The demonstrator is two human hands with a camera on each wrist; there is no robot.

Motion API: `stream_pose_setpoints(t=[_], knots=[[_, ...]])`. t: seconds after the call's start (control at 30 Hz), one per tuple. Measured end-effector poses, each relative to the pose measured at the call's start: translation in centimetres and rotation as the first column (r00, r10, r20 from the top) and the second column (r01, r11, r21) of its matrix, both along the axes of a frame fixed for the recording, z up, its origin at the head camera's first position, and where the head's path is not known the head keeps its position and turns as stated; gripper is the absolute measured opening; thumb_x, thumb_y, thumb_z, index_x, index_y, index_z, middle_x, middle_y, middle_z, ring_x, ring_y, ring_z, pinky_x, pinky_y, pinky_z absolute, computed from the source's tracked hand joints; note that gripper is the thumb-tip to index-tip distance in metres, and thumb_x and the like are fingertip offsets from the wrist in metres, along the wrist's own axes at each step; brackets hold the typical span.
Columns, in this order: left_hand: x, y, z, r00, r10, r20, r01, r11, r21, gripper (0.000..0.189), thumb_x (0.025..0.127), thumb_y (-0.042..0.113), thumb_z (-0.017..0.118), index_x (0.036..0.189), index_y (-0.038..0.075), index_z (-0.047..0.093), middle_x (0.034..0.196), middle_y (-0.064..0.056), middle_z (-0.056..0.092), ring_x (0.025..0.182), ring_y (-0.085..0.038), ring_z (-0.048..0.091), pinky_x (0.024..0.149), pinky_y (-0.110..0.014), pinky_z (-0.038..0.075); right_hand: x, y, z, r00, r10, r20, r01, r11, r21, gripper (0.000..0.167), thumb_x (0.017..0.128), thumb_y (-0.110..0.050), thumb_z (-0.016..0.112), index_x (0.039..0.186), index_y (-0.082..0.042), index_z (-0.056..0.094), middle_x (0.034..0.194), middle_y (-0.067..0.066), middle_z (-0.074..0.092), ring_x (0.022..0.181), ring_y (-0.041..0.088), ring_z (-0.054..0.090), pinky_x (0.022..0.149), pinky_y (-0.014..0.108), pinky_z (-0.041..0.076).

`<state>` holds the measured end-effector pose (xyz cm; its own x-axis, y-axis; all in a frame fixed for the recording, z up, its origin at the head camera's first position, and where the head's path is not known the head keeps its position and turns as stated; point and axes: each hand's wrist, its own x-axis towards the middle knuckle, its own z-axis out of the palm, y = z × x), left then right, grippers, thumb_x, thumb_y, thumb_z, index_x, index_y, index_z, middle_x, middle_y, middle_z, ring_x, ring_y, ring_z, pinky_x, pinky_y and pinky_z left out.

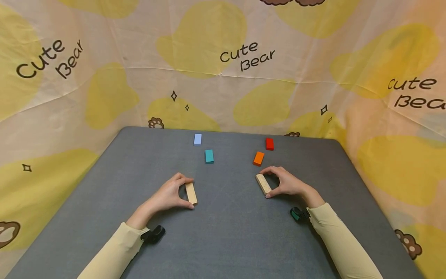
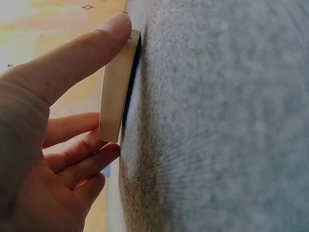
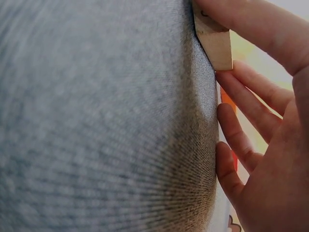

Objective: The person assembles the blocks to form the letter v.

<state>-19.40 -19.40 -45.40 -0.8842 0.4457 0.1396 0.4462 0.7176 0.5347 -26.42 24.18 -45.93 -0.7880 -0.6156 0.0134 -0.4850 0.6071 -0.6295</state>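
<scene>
My left hand pinches a pale wooden block by its two ends, thumb at the near end and fingers at the far end. In the left wrist view that block stands close over the grey cloth, a dark shadow along its lower edge. Across from it, my right hand pinches a second wooden block lengthwise, tilted on the table. The right wrist view shows only one end of this block under the thumb; the rest is out of frame.
Beyond the left hand lie a teal block and a light blue block. An orange block is just past the right fingertips, with a red block behind it. A patterned cloth surrounds the grey table.
</scene>
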Motion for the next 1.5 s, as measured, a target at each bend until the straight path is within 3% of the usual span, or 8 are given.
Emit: stream_pose_setpoints(t=[0.73, 1.1, 1.5], knots=[[0.0, -0.1, -0.1, 1.000, -0.001, -0.002, 0.001, 1.000, 0.001, 0.089, 0.058, 0.045, 0.088, 0.131, 0.005, 0.056, 0.112, -0.004, 0.052, 0.099, -0.018, 0.052, 0.088, -0.040, 0.044, 0.0, -0.2, 0.0, 1.000, -0.004, 0.000, 0.004, 1.000, -0.006, 0.079, 0.065, -0.041, 0.086, 0.132, -0.018, 0.051, 0.127, 0.001, 0.053, 0.113, 0.023, 0.042, 0.097, 0.046, 0.034], [-0.4, -0.7, -0.4, 1.000, -0.016, 0.005, 0.016, 1.000, 0.024, 0.087, 0.059, 0.046, 0.087, 0.131, 0.006, 0.057, 0.112, -0.003, 0.054, 0.102, -0.020, 0.055, 0.090, -0.042, 0.044, 0.0, -0.1, -0.1, 0.999, 0.017, -0.044, -0.018, 1.000, -0.012, 0.081, 0.065, -0.040, 0.086, 0.134, -0.015, 0.052, 0.132, 0.001, 0.054, 0.113, 0.022, 0.044, 0.096, 0.046, 0.034], [-0.3, -1.0, -0.4, 1.000, -0.006, 0.003, 0.006, 1.000, 0.023, 0.079, 0.061, 0.046, 0.086, 0.126, 0.009, 0.060, 0.108, -0.003, 0.055, 0.098, -0.019, 0.055, 0.088, -0.041, 0.044, 0.2, -0.4, 0.1, 0.999, -0.020, -0.051, 0.020, 1.000, 0.000, 0.078, 0.064, -0.040, 0.086, 0.131, -0.016, 0.055, 0.127, 0.001, 0.056, 0.111, 0.022, 0.044, 0.095, 0.045, 0.036]])
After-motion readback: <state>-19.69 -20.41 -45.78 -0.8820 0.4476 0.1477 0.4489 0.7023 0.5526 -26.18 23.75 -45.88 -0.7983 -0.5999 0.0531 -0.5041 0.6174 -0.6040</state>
